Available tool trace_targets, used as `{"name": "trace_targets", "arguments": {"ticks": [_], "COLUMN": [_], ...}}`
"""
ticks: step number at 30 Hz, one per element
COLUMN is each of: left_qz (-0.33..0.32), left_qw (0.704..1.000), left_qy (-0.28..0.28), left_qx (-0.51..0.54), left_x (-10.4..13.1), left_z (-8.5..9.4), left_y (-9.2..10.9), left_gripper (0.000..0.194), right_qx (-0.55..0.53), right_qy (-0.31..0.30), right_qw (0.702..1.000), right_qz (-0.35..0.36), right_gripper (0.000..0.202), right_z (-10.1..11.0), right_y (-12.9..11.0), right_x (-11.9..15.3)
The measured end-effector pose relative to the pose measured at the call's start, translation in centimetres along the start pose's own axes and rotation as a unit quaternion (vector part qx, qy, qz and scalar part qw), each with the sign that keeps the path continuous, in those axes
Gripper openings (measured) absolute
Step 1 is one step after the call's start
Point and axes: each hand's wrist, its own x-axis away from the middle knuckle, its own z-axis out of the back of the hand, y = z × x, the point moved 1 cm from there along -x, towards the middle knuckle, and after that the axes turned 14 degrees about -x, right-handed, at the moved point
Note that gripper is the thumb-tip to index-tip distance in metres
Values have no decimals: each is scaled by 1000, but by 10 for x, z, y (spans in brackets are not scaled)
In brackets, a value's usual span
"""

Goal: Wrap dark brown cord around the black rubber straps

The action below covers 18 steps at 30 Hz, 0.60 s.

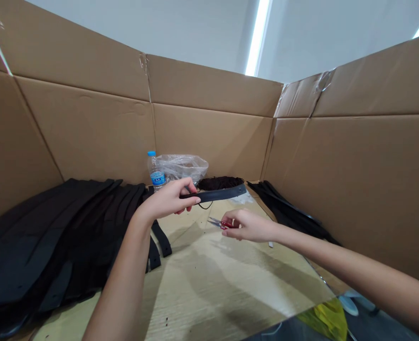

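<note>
My left hand [172,196] pinches a flat black strap [222,194] near one end. The strap reaches out to the right above the table, with a small hole near its far end. A thin black cord [205,206] loops down below it. Lower and to the right, my right hand [243,224] grips small scissors with red handles [226,225]. Their blades are parted and point left, beneath the strap and apart from it. On the left lies a large pile of similar black straps [85,227].
Cardboard walls [209,132] surround the table [195,289]. At the back stand a water bottle [157,173], a clear plastic bag [184,163] and a bundle of dark cord [221,183]. More black straps [291,210] lie along the right wall. A yellow bag [328,319] sits beyond the front right edge.
</note>
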Motion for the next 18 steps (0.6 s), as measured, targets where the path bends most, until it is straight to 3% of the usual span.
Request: {"name": "trace_targets", "arguments": {"ticks": [4,12,18], "left_qz": [0,-17,-25], "left_qw": [1000,998,997], "left_qy": [-4,-14,-4], "left_qx": [-16,-52,-77], "left_x": [-3,-8,-9], "left_z": [-3,-11,-14], "left_y": [2,10,13], "left_gripper": [23,20,19], "right_qx": [134,243,246], "right_qy": [66,110,143], "right_qw": [987,963,958], "right_qz": [66,43,27], "right_gripper": [13,24,30], "right_z": [9,8,5], "right_y": [-17,-32,-33], "right_x": [-1,-4,-6]}}
